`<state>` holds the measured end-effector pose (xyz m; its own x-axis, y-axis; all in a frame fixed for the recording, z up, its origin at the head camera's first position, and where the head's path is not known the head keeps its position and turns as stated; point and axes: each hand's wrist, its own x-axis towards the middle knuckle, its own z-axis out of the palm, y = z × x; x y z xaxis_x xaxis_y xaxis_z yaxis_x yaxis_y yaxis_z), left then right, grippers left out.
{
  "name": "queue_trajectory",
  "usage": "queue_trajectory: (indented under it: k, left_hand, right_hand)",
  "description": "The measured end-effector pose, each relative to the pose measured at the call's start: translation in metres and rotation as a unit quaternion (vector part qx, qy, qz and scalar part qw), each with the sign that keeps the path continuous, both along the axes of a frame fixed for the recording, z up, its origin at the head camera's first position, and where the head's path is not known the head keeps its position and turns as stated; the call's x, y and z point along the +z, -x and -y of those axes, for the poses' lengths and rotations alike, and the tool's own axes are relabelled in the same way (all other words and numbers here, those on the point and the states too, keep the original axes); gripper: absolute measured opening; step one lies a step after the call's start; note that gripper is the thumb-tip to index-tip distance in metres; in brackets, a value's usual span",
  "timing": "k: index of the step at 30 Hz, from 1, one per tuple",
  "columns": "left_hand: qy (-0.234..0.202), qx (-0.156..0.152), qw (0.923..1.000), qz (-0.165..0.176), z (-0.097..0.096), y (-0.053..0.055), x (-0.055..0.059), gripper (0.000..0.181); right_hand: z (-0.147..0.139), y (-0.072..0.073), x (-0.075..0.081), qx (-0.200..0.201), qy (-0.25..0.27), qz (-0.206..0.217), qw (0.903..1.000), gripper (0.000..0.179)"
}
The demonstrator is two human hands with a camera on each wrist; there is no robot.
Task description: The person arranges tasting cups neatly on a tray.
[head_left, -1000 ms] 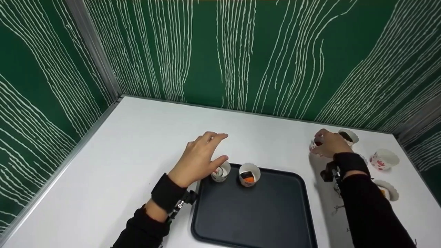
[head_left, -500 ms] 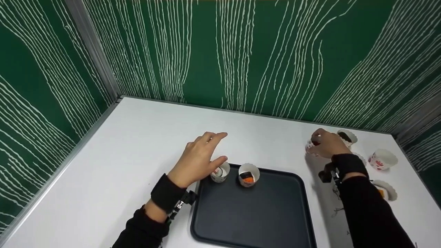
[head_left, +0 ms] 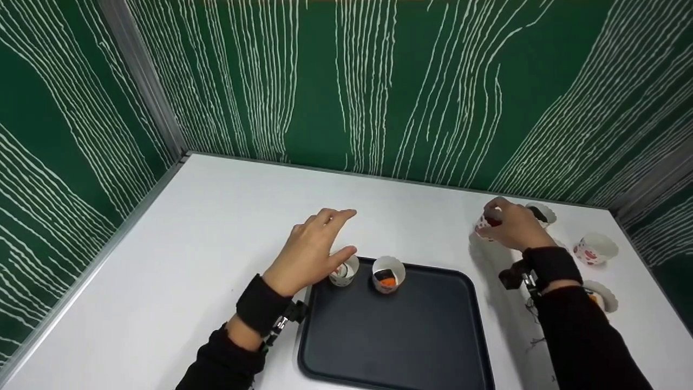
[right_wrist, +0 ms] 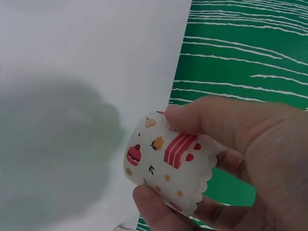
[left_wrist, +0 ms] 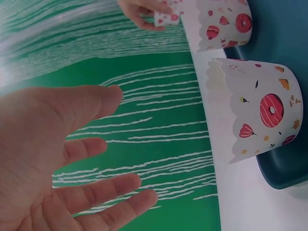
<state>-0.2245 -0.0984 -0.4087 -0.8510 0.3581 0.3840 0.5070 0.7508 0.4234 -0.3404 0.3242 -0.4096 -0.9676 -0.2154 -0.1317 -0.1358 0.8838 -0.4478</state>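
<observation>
My right hand (head_left: 517,226) pinches a white paper baking cup (right_wrist: 161,161) between thumb and fingers at the back right of the table. The cup is printed with cake and flower pictures, and something dark red shows inside it in the head view. It appears raised, with a shadow on the table beside it. My left hand (head_left: 313,245) hovers with fingers spread and holds nothing. Just beyond its thumb, a baking cup (head_left: 341,280) stands at the corner of the dark tray (head_left: 395,336). Another cup (head_left: 389,284), with black and orange pieces inside, stands to its right.
More baking cups stand at the right: one with dark contents (head_left: 544,211) behind my right hand, one (head_left: 595,250) farther right, and one (head_left: 607,295) partly hidden by my sleeve. A green wall (head_left: 319,97) with white lines borders the white table (head_left: 178,244).
My right hand has moved slightly left with the baking cup in its grip, away from the other cups. The left hand stays in place; the view shifts slightly.
</observation>
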Motion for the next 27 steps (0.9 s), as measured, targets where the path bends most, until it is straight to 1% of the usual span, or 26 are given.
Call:
queue_trajectory:
  k: [4, 12, 19, 27]
  left_hand:
    - [0.001, -0.002, 1.0, 0.001, -0.001, -0.001, 0.001, 0.063]
    - [0.002, -0.006, 1.0, 0.003, -0.002, -0.002, 0.002, 0.063]
    - [0.003, -0.014, 0.9999, -0.001, -0.002, -0.003, 0.0, 0.061]
    - [0.007, -0.014, 0.9999, 0.003, -0.003, -0.004, 0.0, 0.061]
  right_hand:
    - [0.002, -0.009, 0.004, 0.004, 0.011, -0.014, 0.9998, 0.061]
    - [0.005, -0.036, 0.013, 0.004, 0.037, -0.055, 0.9978, 0.062]
    - [0.007, -0.054, 0.014, 0.015, 0.062, -0.091, 0.9938, 0.059]
    - [0.011, -0.073, 0.016, -0.003, 0.054, -0.13, 0.99, 0.06]
